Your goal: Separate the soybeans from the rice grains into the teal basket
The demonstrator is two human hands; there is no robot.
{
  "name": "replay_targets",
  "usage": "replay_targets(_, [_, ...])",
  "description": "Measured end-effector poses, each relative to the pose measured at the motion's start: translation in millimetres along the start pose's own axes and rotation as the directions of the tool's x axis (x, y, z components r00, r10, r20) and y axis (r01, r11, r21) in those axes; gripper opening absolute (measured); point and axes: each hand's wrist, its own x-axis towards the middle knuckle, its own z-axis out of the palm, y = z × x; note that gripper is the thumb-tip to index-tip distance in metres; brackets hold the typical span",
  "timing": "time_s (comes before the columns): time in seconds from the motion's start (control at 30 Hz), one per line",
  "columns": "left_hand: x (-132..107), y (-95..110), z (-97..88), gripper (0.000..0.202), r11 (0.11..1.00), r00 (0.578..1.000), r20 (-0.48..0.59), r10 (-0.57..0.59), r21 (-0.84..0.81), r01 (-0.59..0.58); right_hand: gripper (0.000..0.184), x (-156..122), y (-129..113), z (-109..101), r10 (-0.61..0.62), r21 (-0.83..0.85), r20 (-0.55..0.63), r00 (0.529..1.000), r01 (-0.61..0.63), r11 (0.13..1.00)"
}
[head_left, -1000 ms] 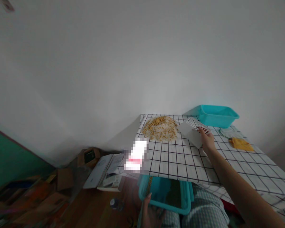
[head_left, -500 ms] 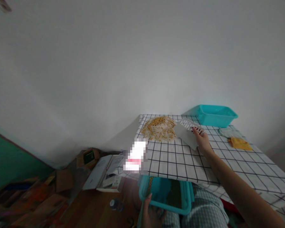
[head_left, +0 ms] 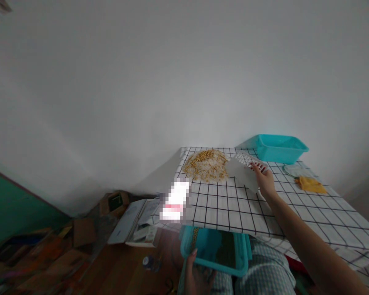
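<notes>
now a scoop is being pinched by the right hand, the near tray by the left hand.

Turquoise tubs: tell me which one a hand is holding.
The near tub, below the table edge at the person's lap: the left hand grips its rim. The far tub sits untouched on the table; the right hand holds a white scoop.

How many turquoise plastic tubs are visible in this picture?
2. The far tub stands on the table by the wall. The near tub sits below the table's front edge, held by the left hand. More may be hidden.
</notes>
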Motion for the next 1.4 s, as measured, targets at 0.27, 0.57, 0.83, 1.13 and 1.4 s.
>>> replay_targets(0.27, [1.9,-1.7,0.7,0.053,1.000,1.000,-0.019,0.012,0.019,-0.012,0.041,-23.2,5.3,-19.5,-0.039,0.054,-0.009,0.999,0.039,0.998])
replay_targets(0.57, [5.2,-4.0,-4.6,0.061,1.000,1.000,-0.013,-0.023,0.003,0.023,0.056,-63.6,-1.9,8.4,0.185,0.418,0.115,0.976,-0.216,0.882])
replay_targets(0.83, [1.3,-3.4,1.2,0.032,0.998,0.998,-0.040,-0.052,0.016,0.053,0.066,-29.8,13.2,27.2,0.095,0.498,-0.013,0.995,-0.075,0.864])
replay_targets(1.13, [1.5,-5.1,1.2,0.027,0.999,0.997,-0.073,-0.032,0.002,0.032,0.072,-44.0,14.5,60.8,0.120,0.504,0.063,0.991,-0.135,0.853])
replay_targets(1.4, [-1.9,-3.8,2.6,0.043,0.999,0.996,-0.067,-0.052,-0.007,0.051,0.077,-71.8,-15.4,70.1,0.092,0.470,0.160,0.983,-0.158,0.869])
